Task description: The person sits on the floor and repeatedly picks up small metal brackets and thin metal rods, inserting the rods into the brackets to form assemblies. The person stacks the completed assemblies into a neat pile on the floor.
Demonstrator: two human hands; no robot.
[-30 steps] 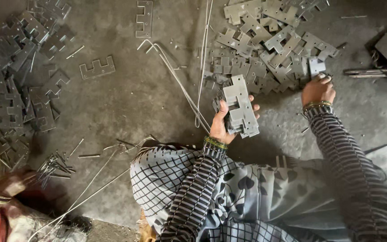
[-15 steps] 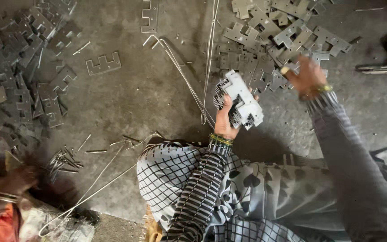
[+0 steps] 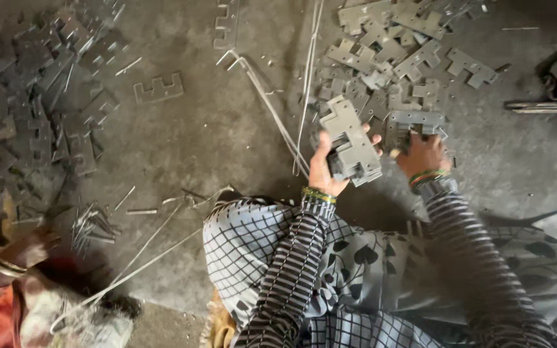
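My left hand (image 3: pixel 325 169) grips a stack of flat notched metal plates (image 3: pixel 351 143), held up over the grey floor. My right hand (image 3: pixel 423 154) holds a single notched metal plate (image 3: pixel 416 120) by its lower edge, just right of the stack and not touching it. Behind both hands lies a heap of the same loose plates (image 3: pixel 398 48). Striped sleeves and bangles cover both wrists, and my patterned lap fills the lower middle of the view.
A second heap of darker plates (image 3: pixel 40 96) spreads along the left. Thin metal rods (image 3: pixel 277 122) lie across the floor, with short pins (image 3: pixel 91 222) at lower left. Another person's hand (image 3: pixel 30 248) shows at bottom left. A dark metal tool (image 3: pixel 549 96) sits at right.
My right hand has come back from the heap with one plate, toward the stack. My left hand has kept the stack and tilted it slightly.
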